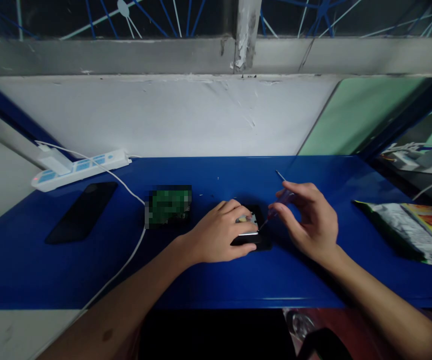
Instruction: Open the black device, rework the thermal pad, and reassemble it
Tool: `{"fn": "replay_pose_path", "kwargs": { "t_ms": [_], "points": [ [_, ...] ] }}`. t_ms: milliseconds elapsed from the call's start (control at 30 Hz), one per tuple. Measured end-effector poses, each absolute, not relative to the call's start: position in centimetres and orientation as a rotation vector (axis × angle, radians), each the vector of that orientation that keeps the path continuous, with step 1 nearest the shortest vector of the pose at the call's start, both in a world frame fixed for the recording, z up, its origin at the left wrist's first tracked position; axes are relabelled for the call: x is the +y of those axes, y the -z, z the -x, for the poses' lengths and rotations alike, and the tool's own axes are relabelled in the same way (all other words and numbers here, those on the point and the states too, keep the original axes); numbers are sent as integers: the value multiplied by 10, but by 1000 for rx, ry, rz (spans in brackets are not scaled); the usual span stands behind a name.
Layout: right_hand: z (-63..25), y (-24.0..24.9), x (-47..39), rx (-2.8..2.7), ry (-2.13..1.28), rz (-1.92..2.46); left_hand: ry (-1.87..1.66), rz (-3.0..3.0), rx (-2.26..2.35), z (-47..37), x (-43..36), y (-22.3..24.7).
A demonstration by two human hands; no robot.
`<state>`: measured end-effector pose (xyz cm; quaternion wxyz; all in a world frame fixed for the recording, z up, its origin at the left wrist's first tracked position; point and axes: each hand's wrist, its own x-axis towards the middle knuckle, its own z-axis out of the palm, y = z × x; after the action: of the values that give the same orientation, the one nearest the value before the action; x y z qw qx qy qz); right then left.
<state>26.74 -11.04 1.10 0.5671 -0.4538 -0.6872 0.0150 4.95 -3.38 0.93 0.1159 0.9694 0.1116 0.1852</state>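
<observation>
On the blue table, a black case holds a silvery metal part. Over its left side lies my left hand, fingers spread and pressing down on the metal part and the case. My right hand pinches a thin screwdriver with a translucent pinkish handle between thumb and index finger. The driver is tilted, one end pointing up and away, the other reaching down to the right edge of the metal part. Left of the case sits a green circuit board, partly pixelated.
A black phone lies at the left, in front of a white power strip with a charger. A white cable crosses the table beside the board. Shiny packets lie at the right. Behind stands a white wall.
</observation>
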Motion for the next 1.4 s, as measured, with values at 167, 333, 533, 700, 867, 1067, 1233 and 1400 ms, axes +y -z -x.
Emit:
{"fn": "replay_pose_path", "kwargs": {
  "t_ms": [167,333,533,700,867,1067,1233,1400],
  "points": [
    [-268,-9,-109,-1601,-17,1060,-552,-2856,320,-49,-34,-9],
    [-268,-10,-109,-1601,-16,1056,-564,-2840,313,-49,-35,-12],
    [-267,-9,-109,-1599,-28,1048,-524,-2852,311,-49,-36,-12],
    [-267,-9,-110,-1588,-27,1068,-511,-2861,309,-49,-35,-11],
    [-268,-9,-109,-1559,-10,1062,-529,-2859,310,-48,-34,-10],
    [-268,-6,-107,-1536,-51,1070,-535,-2858,308,-49,-33,-10],
    [-267,-8,-108,-1510,-107,1093,-519,-2866,312,-49,-33,-10],
    [-264,-8,-108,-1435,-197,1108,-520,-2872,316,-48,-34,-10]
  ]
}}
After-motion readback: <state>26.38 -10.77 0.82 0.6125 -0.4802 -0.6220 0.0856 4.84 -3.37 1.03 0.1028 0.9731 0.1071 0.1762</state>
